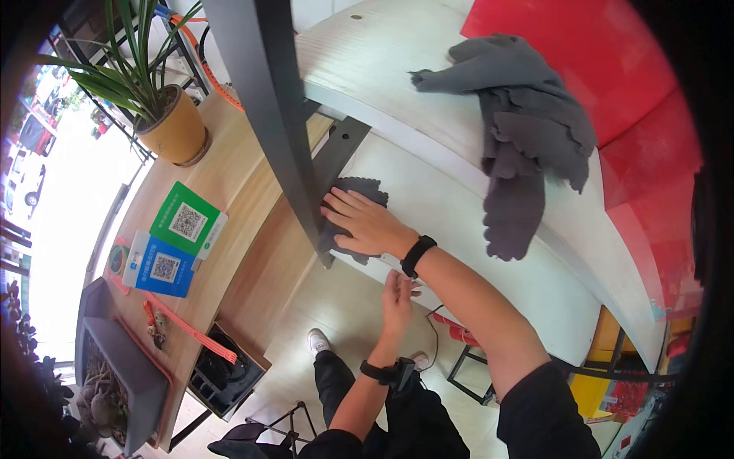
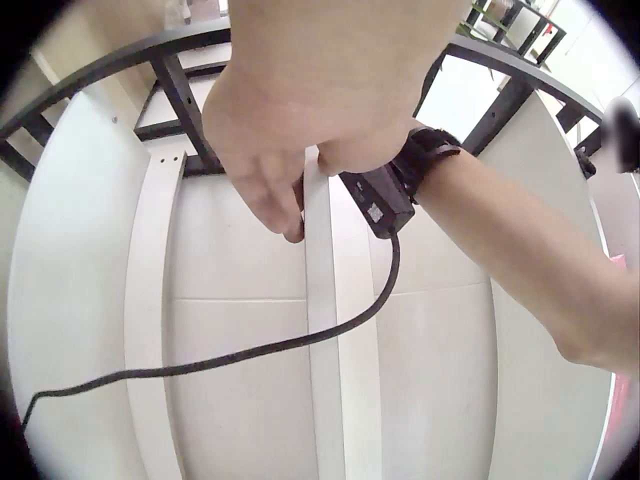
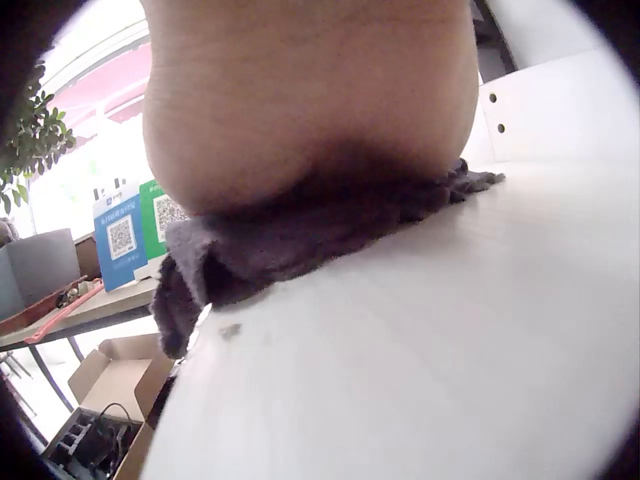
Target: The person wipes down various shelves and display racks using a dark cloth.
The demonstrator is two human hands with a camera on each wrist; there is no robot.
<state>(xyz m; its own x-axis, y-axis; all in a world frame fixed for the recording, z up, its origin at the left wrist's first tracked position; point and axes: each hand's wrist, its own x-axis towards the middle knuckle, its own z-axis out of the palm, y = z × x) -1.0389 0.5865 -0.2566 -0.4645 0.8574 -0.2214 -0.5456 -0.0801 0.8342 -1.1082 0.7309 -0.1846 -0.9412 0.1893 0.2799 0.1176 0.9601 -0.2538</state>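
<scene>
My right hand (image 1: pixel 365 222) lies flat with spread fingers on a dark grey cloth (image 1: pixel 371 186), pressing it to the white lower shelf (image 1: pixel 474 252) beside a dark metal post (image 1: pixel 267 115). In the right wrist view the cloth (image 3: pixel 290 245) shows bunched under the hand, its edge hanging over the board's side. My left hand (image 1: pixel 396 306) is just below the right wrist, fingers loosely bent right at the shelf's front edge. The left wrist view shows that hand (image 2: pixel 260 175) overlapping a white board edge (image 2: pixel 322 300). More grey cloths (image 1: pixel 527 115) lie heaped on the upper shelf.
Left of the post stands a wooden table (image 1: pixel 245 164) with a potted plant (image 1: pixel 172 130), QR code signs (image 1: pixel 172 245) and a grey planter (image 1: pixel 126 367). An open cardboard box (image 1: pixel 229 375) is below it. A black cable (image 2: pixel 240 355) crosses the left wrist view.
</scene>
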